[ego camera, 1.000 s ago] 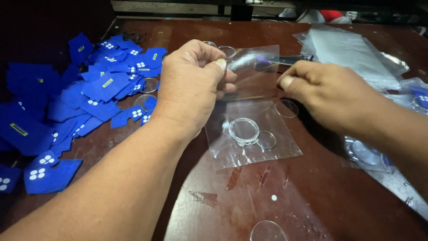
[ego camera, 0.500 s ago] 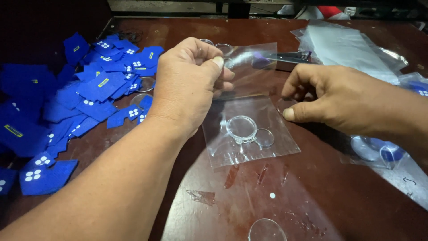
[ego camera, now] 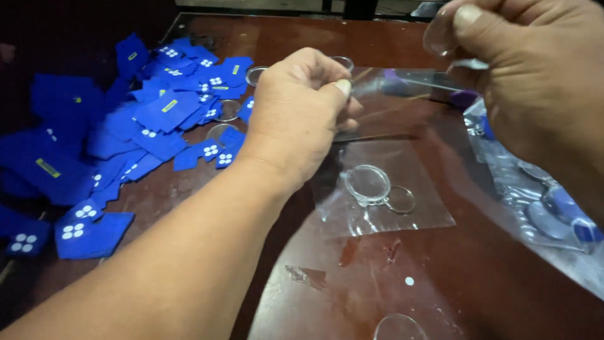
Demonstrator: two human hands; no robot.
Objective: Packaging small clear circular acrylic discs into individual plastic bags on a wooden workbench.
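On the left of the dark reddish-brown worktop (ego camera: 440,296) lies a loose heap of blue fabric pieces (ego camera: 126,132), some showing four white dots, others a small yellow label, with a few clear discs (ego camera: 220,108) among them at the heap's right edge. Just right of the heap, the left hand (ego camera: 302,113) is closed, thumb against fingers, pinching the top edge of a small clear plastic bag (ego camera: 384,182). The bag hangs from that grip near the middle of the scene, glossy and see-through, its lower part flat and wrinkled; inside sit clear round discs (ego camera: 368,184), one thick-rimmed and a thinner one touching its right side. Far right and raised, the right hand (ego camera: 535,82) pinches a small clear piece (ego camera: 440,34) between thumb and finger. Below it, at the right edge, lie filled clear bags (ego camera: 553,214) with blue and clear contents. Another clear disc (ego camera: 397,328) lies at the near edge.
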